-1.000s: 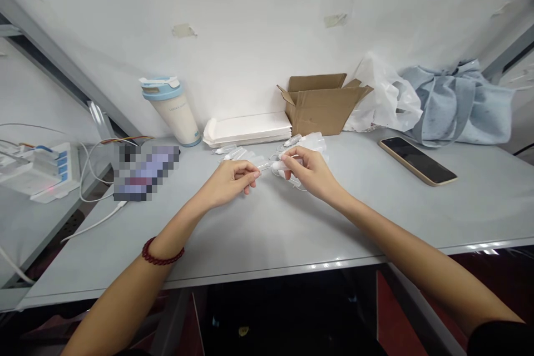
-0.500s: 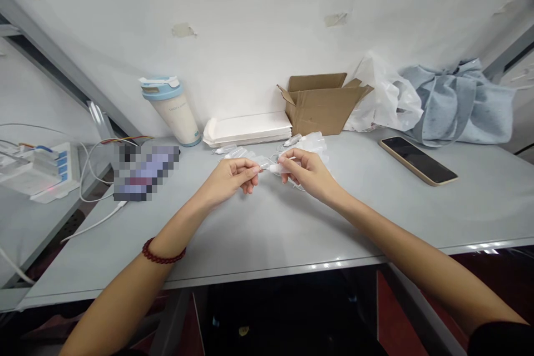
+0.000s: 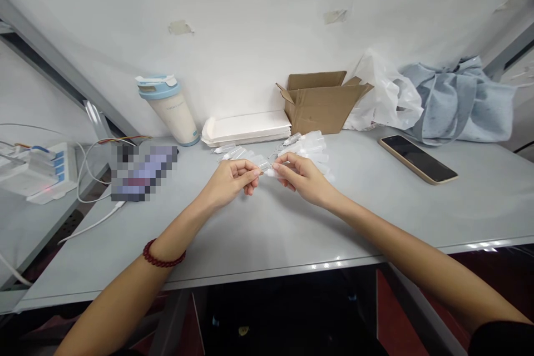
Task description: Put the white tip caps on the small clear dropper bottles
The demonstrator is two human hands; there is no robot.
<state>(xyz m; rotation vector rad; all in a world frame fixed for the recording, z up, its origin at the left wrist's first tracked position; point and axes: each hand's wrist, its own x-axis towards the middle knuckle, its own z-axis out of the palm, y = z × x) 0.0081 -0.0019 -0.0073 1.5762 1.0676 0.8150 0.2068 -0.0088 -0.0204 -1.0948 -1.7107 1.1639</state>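
Observation:
Over the middle of the table, my two hands are close together at fingertip height. My right hand [image 3: 302, 178] is closed on a small translucent plastic squeeze bottle, whose white nozzle [image 3: 270, 172] points left; my fingers cover most of its body. Thumb and forefinger of my left hand [image 3: 236, 181] are pinched at the nozzle's tip, and what they grip is too small to make out. Just behind my hands lie several similar bottles: one group [image 3: 242, 153] on the left, a larger heap [image 3: 311, 144] on the right, some with thin nozzle tips.
Along the wall stand a tumbler [image 3: 171, 111], a stack of white flat boxes [image 3: 248, 127], an open cardboard box [image 3: 323, 108], a plastic bag [image 3: 377, 94] and a blue cloth bag [image 3: 479, 105]. Phones lie right [image 3: 417, 159] and left [image 3: 144, 172], near cables and a power strip [image 3: 62, 169].
My right hand has shifted slightly left with the bottle, so its nozzle is closer to my left fingertips. The left hand has hardly moved, and the view has shifted a little.

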